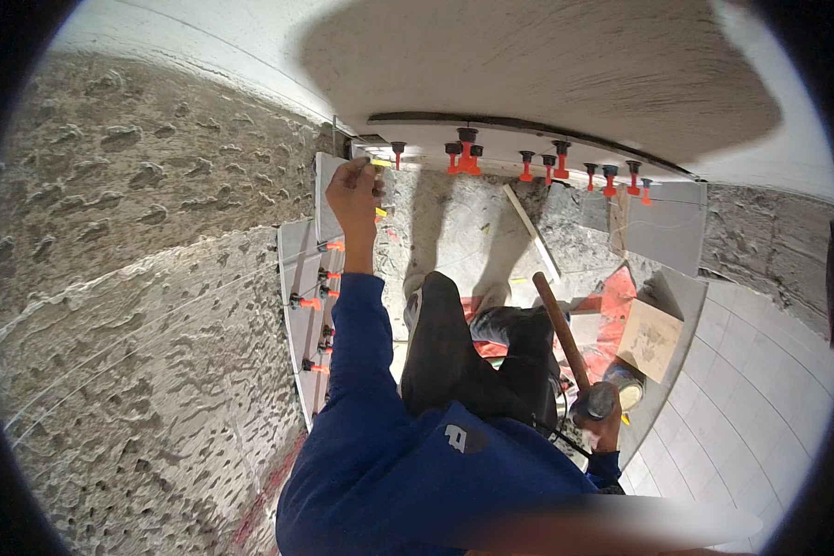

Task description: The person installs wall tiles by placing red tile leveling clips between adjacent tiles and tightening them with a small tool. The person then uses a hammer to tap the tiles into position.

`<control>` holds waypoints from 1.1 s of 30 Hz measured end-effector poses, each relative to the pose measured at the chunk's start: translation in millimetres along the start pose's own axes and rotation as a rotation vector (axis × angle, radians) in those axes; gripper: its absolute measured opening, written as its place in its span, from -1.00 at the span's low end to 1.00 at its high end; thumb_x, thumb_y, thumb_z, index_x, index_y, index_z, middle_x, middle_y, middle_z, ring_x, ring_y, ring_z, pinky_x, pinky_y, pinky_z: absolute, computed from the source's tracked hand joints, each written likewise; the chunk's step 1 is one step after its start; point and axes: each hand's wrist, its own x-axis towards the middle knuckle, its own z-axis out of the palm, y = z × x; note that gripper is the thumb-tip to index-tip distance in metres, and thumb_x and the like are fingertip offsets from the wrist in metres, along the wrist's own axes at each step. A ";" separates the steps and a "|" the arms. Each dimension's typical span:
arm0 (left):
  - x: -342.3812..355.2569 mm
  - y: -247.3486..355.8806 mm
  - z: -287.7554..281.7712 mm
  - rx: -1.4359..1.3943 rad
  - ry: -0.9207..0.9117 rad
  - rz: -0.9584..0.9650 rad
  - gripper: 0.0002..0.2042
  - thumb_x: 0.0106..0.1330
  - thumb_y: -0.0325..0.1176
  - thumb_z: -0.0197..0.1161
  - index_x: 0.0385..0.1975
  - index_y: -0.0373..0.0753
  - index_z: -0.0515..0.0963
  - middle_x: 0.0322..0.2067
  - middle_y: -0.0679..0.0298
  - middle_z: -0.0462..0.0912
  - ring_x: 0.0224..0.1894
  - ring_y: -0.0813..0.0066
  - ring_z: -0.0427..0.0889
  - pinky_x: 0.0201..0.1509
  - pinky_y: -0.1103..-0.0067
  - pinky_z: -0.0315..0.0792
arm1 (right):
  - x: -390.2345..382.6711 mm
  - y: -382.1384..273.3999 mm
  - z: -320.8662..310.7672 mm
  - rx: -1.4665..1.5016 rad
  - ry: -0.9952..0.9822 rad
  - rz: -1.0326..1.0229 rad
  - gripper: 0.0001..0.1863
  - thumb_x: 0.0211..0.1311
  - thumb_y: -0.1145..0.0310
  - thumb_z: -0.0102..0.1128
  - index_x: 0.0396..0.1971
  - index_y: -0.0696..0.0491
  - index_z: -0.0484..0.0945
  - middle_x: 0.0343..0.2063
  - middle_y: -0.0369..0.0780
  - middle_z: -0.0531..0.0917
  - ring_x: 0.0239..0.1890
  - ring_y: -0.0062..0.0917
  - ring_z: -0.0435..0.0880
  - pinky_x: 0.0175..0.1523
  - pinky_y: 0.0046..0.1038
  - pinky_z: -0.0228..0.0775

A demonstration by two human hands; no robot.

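Observation:
My left hand (352,193) reaches up to the corner where the left wall meets the far wall, its fingers curled together. A small yellow piece (380,163) shows right at the fingertips; whether they grip it I cannot tell. In my right hand (604,428), low on the right, is a mallet, held close to its dark head (598,400). The mallet's wooden handle (562,324) points up and away. Red-and-black tile leveling clips (468,153) line the edge of the far wall tile (528,139). More clips (308,302) sit along the left wall tiles (292,269).
Rough, ridged mortar (139,185) covers the left wall. A light strip (532,232) lies on the dusty floor. Beside my foot are red sheeting (618,306) and a square beige board (650,339). White tiles (741,371) cover the right side. Thin strings cross the left wall.

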 end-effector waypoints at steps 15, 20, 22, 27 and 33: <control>43.8 -4.5 38.0 -0.808 0.152 -0.586 -0.64 0.27 -0.16 0.23 0.03 -0.10 0.42 -0.25 0.25 0.44 -0.26 0.34 0.42 -0.28 0.44 0.32 | -85.7 -116.4 69.8 -0.101 0.184 -0.040 -0.29 -0.50 0.62 0.34 -0.11 0.07 0.37 -0.32 -0.25 0.59 -0.28 -0.51 0.61 -0.12 -0.46 0.47; 47.5 2.4 43.2 -0.844 0.128 -0.616 -0.67 0.22 -0.17 0.30 -0.08 -0.10 0.43 -0.30 0.30 0.39 -0.35 0.42 0.38 -0.35 0.48 0.29 | -117.2 -133.8 102.7 -0.054 0.254 -0.004 -0.30 -0.50 0.59 0.33 -0.11 0.08 0.38 -0.33 -0.21 0.61 -0.28 -0.49 0.63 -0.15 -0.44 0.51; 50.9 3.7 44.1 -0.843 0.127 -0.621 -0.70 0.20 -0.18 0.32 -0.16 -0.10 0.43 -0.31 0.32 0.38 -0.39 0.46 0.36 -0.39 0.51 0.27 | -127.6 -135.7 106.4 -0.047 0.258 0.004 -0.29 -0.47 0.57 0.35 -0.08 0.08 0.36 -0.31 -0.21 0.60 -0.28 -0.48 0.63 -0.17 -0.42 0.53; 66.1 4.1 43.7 -0.808 0.104 -0.725 -0.82 0.25 -0.24 0.27 -0.36 -0.11 0.41 -0.47 0.35 0.37 -0.52 0.49 0.31 -0.43 0.45 0.27 | -152.9 -140.9 103.6 -0.062 0.314 0.025 -0.31 -0.44 0.59 0.36 -0.09 0.07 0.37 -0.30 -0.25 0.56 -0.26 -0.51 0.60 -0.12 -0.45 0.49; 68.5 4.2 47.5 -0.711 0.137 -0.710 -0.84 0.22 -0.28 0.28 -0.40 -0.11 0.43 -0.49 0.39 0.33 -0.49 0.52 0.29 -0.45 0.48 0.22 | -171.1 -151.8 105.6 -0.044 0.368 -0.050 -0.37 -0.39 0.61 0.32 -0.12 0.07 0.38 -0.32 -0.27 0.55 -0.26 -0.53 0.57 -0.12 -0.48 0.45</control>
